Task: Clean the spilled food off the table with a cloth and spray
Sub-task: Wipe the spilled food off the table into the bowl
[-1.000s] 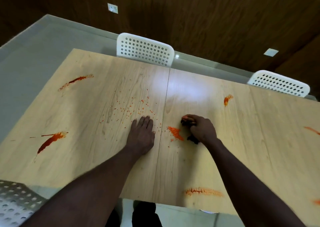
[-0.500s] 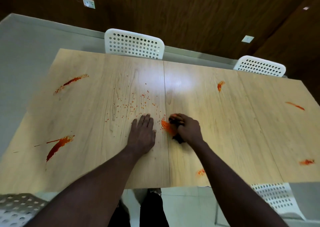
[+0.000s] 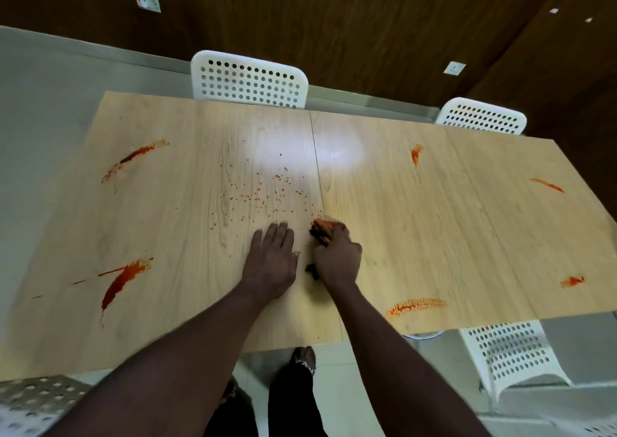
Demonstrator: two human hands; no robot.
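**Cloth at the centre seam, red spill across the wood**

I see a dark wood-panelled wall (image 3: 334, 29) at the far side, carrying white wall sockets (image 3: 147, 1), with a pale grey floor (image 3: 43, 109) running along the left. Below it lies the long light-wood surface (image 3: 434, 236), made of panels that meet at a seam near the middle, with a bright glare patch on the far half. Two white perforated chairs (image 3: 248, 79) stand at the far edge, and a third (image 3: 510, 353) sits under the near right edge.

Red sauce smears (image 3: 123, 281) mark the surface at the left, at the far left, at the near right edge and toward the right end. Small red crumbs (image 3: 267, 196) are scattered just left of the seam, beyond my hands.

My left hand (image 3: 270, 263) lies flat on the wood, palm down, fingers close together and stretched forward, touching the crumb patch. Just beside it, my right hand (image 3: 339, 258) is curled tight over a dark cloth (image 3: 321, 233), fingers clenched around it and pressing it to the surface on the seam. The cloth's front end shows orange-red staining. I see no containers in view.
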